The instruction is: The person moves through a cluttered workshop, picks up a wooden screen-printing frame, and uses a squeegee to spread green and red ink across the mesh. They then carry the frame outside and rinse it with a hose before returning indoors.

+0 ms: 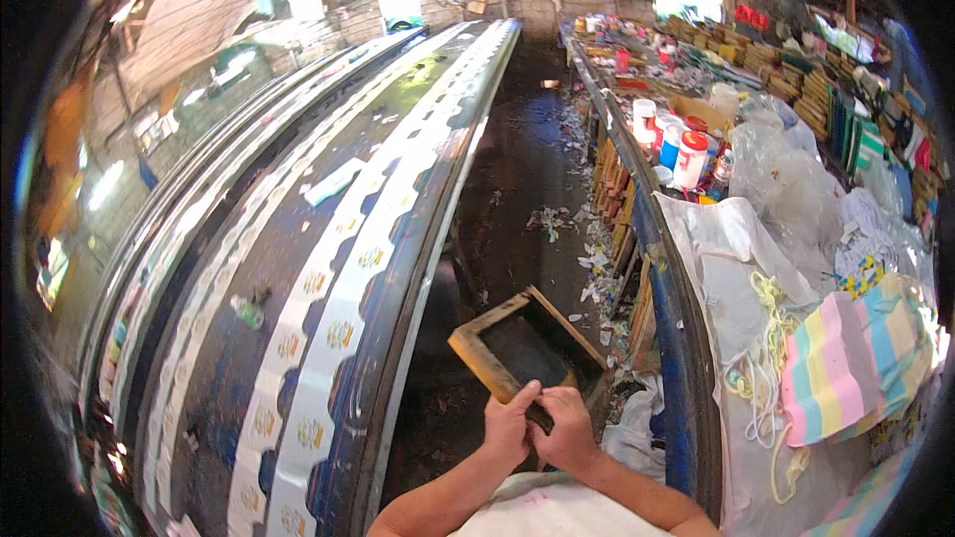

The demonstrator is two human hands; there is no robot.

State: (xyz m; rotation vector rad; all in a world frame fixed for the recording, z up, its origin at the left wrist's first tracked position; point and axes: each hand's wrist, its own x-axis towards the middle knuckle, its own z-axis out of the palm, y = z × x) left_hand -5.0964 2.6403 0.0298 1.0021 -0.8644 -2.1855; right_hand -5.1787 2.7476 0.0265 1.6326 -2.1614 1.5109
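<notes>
A wooden screen-printing frame [477, 358] with a dark mesh panel is held tilted in front of my body, above the aisle. My left hand [509, 428] is closed on its near corner, the thumb lying on the wood. Right beside it, my right hand [567, 430] is closed at the same corner, and the two hands touch. What lies under the curled fingers is hidden. To the left, a long dark printing table [398, 338] carries white scalloped fabric strips [341, 333] printed with small repeated motifs.
On the right bench [696, 378] stand tubs and bottles [689, 159], plastic bags [786, 179], pastel striped cloth [836, 358] and loose cords [766, 398]. Scraps litter the dark aisle floor [517, 179]. Several wooden frames [796, 89] are stacked at the far right.
</notes>
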